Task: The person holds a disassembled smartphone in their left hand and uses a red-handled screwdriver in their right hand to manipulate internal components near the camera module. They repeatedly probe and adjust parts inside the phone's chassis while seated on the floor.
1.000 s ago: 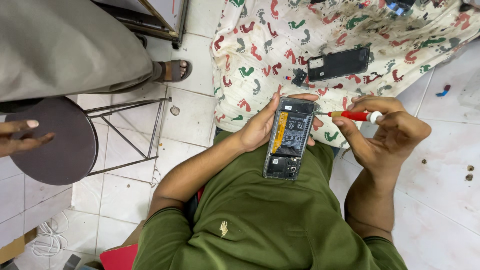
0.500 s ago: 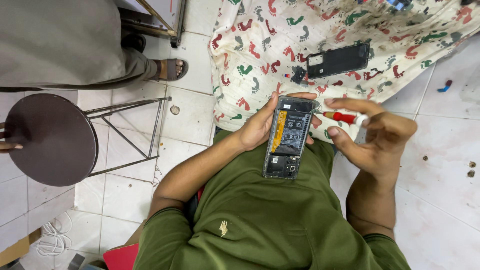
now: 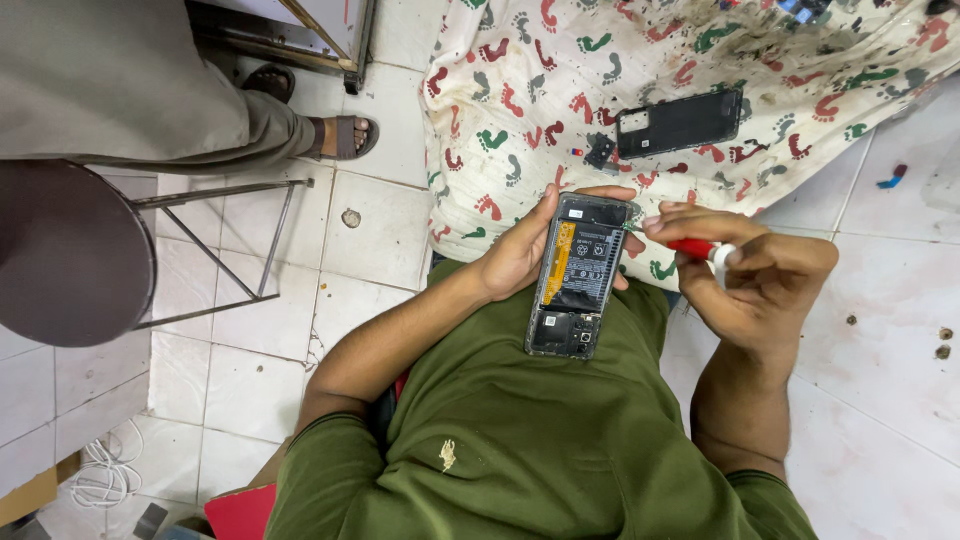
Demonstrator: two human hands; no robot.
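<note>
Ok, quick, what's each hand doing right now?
Left hand: closed around the opened phone, holding it by the edges.
Right hand: closed on the red-handled screwdriver, tip at the phone's upper edge.

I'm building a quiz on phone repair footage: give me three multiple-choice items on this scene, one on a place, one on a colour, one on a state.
1. Where does the detached back cover lie?
A. On the printed cloth
B. On the stool
C. On the person's lap

2. What colour is the screwdriver handle?
A. Blue
B. Red
C. Yellow

3. What state is the phone in?
A. Closed, screen up
B. Wrapped in cloth
C. Opened, insides showing

Answers: 1 A, the cover rests on the footprint-patterned cloth beyond the hands. 2 B, the handle in the right hand is red. 3 C, the left hand holds it with battery and board exposed.
</note>
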